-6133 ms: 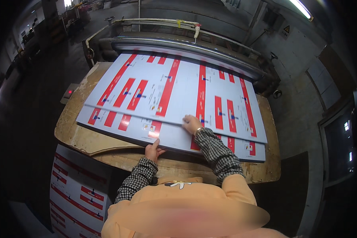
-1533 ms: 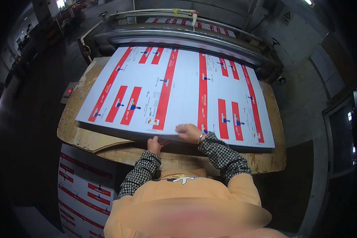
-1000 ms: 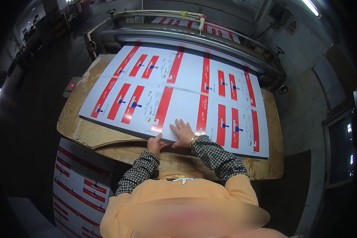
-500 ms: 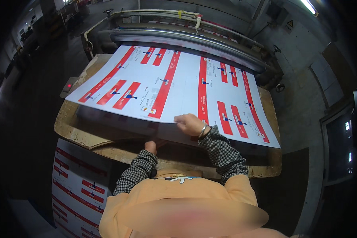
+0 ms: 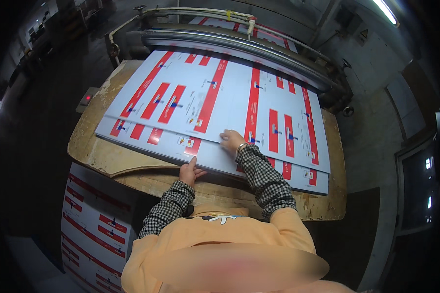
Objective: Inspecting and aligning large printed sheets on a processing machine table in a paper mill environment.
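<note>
Right hand point(image 5: 232, 141) spread flat on top printed sheet point(image 5: 220, 97), white with red bars, left hand point(image 5: 189, 172) seemingly pinching stack point(image 5: 146, 144) edge, on worn table point(image 5: 90, 151).

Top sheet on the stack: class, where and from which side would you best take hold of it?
Probably its near edge, from the person's side: the top sheet lies flat, that edge is free beside the right hand, and the far edge meets the roller.

Dim workshop, worn wooden table point(image 5: 98, 151), ceiling strip light point(image 5: 385, 10) overhead.
</note>
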A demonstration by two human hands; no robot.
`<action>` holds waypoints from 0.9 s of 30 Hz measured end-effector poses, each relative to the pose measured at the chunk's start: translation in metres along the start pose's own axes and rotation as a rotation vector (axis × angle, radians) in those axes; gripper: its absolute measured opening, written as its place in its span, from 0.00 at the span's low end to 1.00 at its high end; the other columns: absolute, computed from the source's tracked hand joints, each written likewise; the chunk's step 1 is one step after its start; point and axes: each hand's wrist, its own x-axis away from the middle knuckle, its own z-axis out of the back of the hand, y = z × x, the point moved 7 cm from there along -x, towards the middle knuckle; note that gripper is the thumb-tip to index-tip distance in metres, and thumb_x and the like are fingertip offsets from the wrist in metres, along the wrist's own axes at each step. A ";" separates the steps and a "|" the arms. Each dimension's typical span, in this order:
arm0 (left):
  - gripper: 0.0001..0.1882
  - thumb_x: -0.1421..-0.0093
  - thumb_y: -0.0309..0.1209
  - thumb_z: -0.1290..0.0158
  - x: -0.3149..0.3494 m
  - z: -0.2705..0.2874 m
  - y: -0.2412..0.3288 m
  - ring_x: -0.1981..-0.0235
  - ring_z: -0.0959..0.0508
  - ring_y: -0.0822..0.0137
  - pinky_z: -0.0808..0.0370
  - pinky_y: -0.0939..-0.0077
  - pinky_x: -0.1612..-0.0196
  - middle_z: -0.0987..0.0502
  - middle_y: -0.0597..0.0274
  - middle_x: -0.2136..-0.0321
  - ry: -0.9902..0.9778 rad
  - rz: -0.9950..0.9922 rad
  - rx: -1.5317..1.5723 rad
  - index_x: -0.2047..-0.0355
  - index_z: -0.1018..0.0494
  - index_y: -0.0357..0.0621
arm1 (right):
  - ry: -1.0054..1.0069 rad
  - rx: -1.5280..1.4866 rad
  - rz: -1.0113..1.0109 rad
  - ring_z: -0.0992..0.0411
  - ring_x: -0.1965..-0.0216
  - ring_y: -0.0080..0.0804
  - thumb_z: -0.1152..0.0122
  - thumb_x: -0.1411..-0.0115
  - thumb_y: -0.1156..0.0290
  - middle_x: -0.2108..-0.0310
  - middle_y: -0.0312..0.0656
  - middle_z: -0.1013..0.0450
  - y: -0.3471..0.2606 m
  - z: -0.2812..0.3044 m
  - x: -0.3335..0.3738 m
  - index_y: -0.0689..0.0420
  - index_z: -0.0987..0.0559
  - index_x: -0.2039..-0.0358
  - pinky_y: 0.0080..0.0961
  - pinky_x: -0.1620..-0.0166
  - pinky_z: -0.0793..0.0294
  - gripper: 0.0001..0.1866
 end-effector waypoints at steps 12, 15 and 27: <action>0.15 0.49 0.28 0.49 0.008 -0.005 0.006 0.67 0.24 0.60 0.26 0.69 0.67 0.26 0.53 0.67 -0.192 0.012 0.099 0.62 0.35 0.33 | 0.019 0.168 0.258 0.43 0.46 0.48 0.42 0.55 0.60 0.49 0.53 0.40 -0.031 -0.029 0.045 0.60 0.31 0.54 0.36 0.46 0.42 0.28; 0.13 0.47 0.28 0.53 0.005 -0.003 0.005 0.64 0.25 0.58 0.28 0.63 0.60 0.26 0.51 0.65 -0.152 -0.023 0.145 0.63 0.33 0.31 | -0.075 -0.103 0.190 0.33 0.54 0.43 0.46 0.53 0.67 0.56 0.52 0.32 -0.035 0.007 0.044 0.63 0.27 0.59 0.28 0.51 0.35 0.20; 0.15 0.45 0.23 0.66 -0.009 0.011 -0.004 0.61 0.26 0.51 0.28 0.53 0.57 0.29 0.46 0.64 0.032 -0.042 -0.025 0.60 0.36 0.28 | 0.134 -0.062 0.345 0.31 0.58 0.44 0.45 0.54 0.68 0.59 0.50 0.30 -0.036 -0.022 0.059 0.60 0.25 0.65 0.28 0.56 0.32 0.15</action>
